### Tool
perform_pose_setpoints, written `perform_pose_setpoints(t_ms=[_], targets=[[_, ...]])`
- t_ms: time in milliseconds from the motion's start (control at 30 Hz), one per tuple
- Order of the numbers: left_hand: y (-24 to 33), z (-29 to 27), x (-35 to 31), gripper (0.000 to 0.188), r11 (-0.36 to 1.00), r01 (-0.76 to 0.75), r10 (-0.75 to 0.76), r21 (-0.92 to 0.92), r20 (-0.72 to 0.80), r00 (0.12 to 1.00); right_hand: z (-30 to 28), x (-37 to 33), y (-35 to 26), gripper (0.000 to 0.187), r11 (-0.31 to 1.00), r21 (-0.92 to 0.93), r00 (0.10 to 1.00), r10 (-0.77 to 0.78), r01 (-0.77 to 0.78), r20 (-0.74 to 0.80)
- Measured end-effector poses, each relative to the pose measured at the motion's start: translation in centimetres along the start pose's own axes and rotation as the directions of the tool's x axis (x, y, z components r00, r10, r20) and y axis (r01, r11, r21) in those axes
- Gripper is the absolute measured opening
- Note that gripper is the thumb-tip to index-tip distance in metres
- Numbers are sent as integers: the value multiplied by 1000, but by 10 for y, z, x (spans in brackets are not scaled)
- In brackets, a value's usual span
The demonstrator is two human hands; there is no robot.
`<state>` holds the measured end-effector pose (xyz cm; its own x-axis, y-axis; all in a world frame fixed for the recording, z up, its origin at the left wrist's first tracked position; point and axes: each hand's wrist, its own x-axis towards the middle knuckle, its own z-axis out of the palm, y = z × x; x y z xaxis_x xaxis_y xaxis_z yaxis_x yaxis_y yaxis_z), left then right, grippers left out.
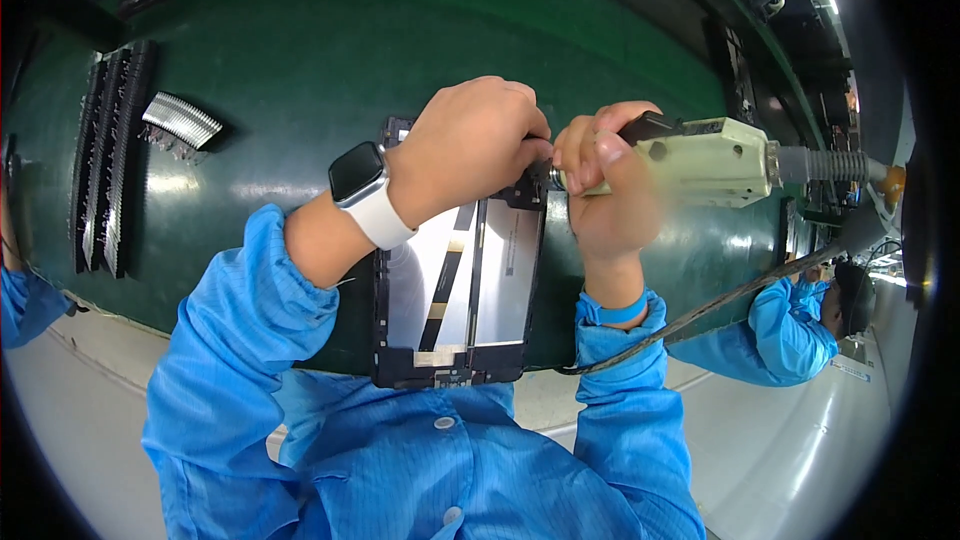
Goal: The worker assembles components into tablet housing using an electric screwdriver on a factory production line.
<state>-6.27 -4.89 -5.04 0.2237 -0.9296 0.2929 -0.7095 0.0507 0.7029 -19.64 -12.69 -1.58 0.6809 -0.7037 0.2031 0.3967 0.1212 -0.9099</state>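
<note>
My right hand (612,175) is wrapped round a pale yellow-green electric screwdriver (715,162), held almost level. Its front end points left, toward my left hand. My left hand (470,145) is closed in a pinch by the screwdriver's front end; whatever its fingertips hold is hidden. Both hands are over the top part of an opened tablet (508,285), a black frame round a silvery inner plate with dark strips across it. The tablet lies upright in front of me, its lower end at the table's near edge. My left hand covers much of its upper end.
Long black racks (112,160) stand at the left of the green table (300,60), beside a curved silvery strip of small parts (182,121). A dark cable (690,318) crosses my right forearm. At right sits another person in blue (790,335); a blue sleeve (30,305) shows far left.
</note>
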Motion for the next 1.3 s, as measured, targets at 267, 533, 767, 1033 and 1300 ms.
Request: perform_pose_setpoints(t_ms=[267,533,767,1033,1300], targets=[[15,-14,-38,21,962,-217,213,168,39,976,-4,-5,1,20,1000,-8,1000,-6,6,-18],[14,-12,-42,34,940,-274,258,203,101,961,-8,2,-4,22,998,40,998,-36,38,-52],[16,-11,-43,32,930,-265,231,254,157,960,-57,5,-33,35,955,-139,932,-288,262,-219],[24,-9,-40,38,940,-202,164,274,155,974,-70,0,-34,37,937,-261,941,-285,234,-180],[28,-18,-41,42,923,-209,129,324,251,959,-90,-13,-29,29,963,-132,953,-256,237,-160]])
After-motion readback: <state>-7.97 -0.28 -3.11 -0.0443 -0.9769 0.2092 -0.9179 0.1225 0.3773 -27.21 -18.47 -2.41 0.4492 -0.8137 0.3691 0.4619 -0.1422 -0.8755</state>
